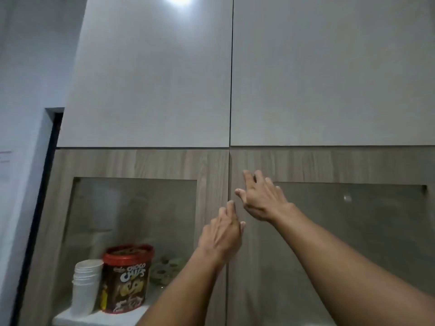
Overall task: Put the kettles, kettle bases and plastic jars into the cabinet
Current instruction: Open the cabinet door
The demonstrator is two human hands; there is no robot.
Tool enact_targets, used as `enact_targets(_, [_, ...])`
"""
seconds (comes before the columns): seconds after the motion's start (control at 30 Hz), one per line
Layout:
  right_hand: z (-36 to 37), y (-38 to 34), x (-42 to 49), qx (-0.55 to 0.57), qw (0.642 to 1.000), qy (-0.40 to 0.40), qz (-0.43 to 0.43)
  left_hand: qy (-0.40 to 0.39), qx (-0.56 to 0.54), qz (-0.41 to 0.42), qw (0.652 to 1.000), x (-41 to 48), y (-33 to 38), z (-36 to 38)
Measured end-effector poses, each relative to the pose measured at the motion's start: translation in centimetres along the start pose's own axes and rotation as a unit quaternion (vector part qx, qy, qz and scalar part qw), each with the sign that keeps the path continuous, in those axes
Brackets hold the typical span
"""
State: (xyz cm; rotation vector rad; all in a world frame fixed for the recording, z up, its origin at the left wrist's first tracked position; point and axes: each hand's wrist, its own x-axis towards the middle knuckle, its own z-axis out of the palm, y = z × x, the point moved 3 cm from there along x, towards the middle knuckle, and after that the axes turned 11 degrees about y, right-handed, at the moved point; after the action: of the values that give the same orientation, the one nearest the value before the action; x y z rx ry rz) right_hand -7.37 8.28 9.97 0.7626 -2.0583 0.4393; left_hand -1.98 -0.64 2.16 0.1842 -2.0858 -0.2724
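Hands [240, 215] on closed cabinet [211, 165], jar [127, 278] inside.

Cabinet doors [329, 231] shut, block interior. Behind left glass: cup stack [86, 287], choco tub [127, 278] fill shelf left; above free.

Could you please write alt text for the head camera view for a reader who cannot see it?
Two bare hands, left hand and right hand, reach up, open and empty, to the seam between two closed wood-grain cabinet doors with glass panels. Behind the left glass stand a red-lidded Choco Chips tub and stacked white cups.
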Motion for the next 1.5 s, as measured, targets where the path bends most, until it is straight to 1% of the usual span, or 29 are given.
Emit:
enact_targets(0.1, [1.1, 0.5, 4.0, -0.002, 0.999, 0.032, -0.01, 0.031, -0.014, -0.015, 0.999, 3.3, -0.5, 2.1])
enact_targets(0.23, [2.2, 1.1, 8.1, -0.012, 1.0, 0.017, 0.015, 0.062, -0.045, -0.045, 0.996, 6.6, -1.3, 3.9])
enact_targets(0.27, [2.5, 1.0, 8.7, -0.026, 0.999, 0.012, 0.016, 0.065, -0.049, -0.05, 0.995, 7.0, -1.5, 4.1])
enact_targets(0.33, [3.0, 0.6, 9.7, -0.042, 0.998, 0.037, 0.015, 0.069, -0.054, -0.057, 0.995, 7.6, -2.0, 4.1])
enact_targets(0.4, [3.1, 0.2, 9.8, -0.039, 0.997, 0.071, 0.011, 0.064, -0.068, -0.068, 0.993, 7.9, -2.0, 3.8])
enact_targets(0.47, [2.8, -0.1, 9.7, -0.02, 0.997, 0.078, 0.017, 0.058, -0.076, -0.087, 0.992, 7.9, -1.8, 3.5])
enact_targets(0.63, [1.1, -0.3, 8.9, 0.052, 0.995, 0.07, 0.042, 0.079, -0.077, -0.141, 0.984, 6.1, -1.1, 3.1])
enact_targets(0.7, [0.1, -0.6, 8.0, 0.065, 0.994, 0.078, 0.04, 0.062, -0.096, -0.165, 0.98, 4.6, -1.1, 2.9])
enact_targets(0.8, [-2.0, -1.2, 6.1, 0.084, 0.992, 0.091, 0.036, 0.007, -0.114, -0.188, 0.975, 1.6, -0.7, 2.6])
enact_targets(0.87, [-4.0, -1.7, 4.5, 0.096, 0.99, 0.096, 0.039, 0.011, -0.137, -0.199, 0.97, -0.4, 0.0, 1.6])
enact_targets(1.03, [-10.2, -3.1, -0.6, 0.092, 0.989, 0.101, 0.055, 0.037, -0.183, -0.179, 0.966, -4.6, 3.5, -3.2])
enact_targets(1.13, [-14.4, -3.7, -4.1, 0.073, 0.989, 0.11, 0.07, 0.045, -0.223, -0.143, 0.963, -7.7, 6.9, -6.8])
enact_targets(1.23, [-18.9, -3.6, -8.1, 0.044, 0.985, 0.118, 0.115, 0.041, -0.244, -0.102, 0.963, -11.2, 10.8, -10.2])
enact_targets(1.33, [-23.7, -3.1, -12.5, 0.019, 0.975, 0.14, 0.171, 0.037, -0.248, -0.052, 0.967, -14.5, 15.2, -12.9])
enact_targets(1.5, [-32.2, -0.4, -18.4, -0.039, 0.956, 0.201, 0.209, 0.018, -0.3, -0.014, 0.954, -19.6, 24.2, -16.2])
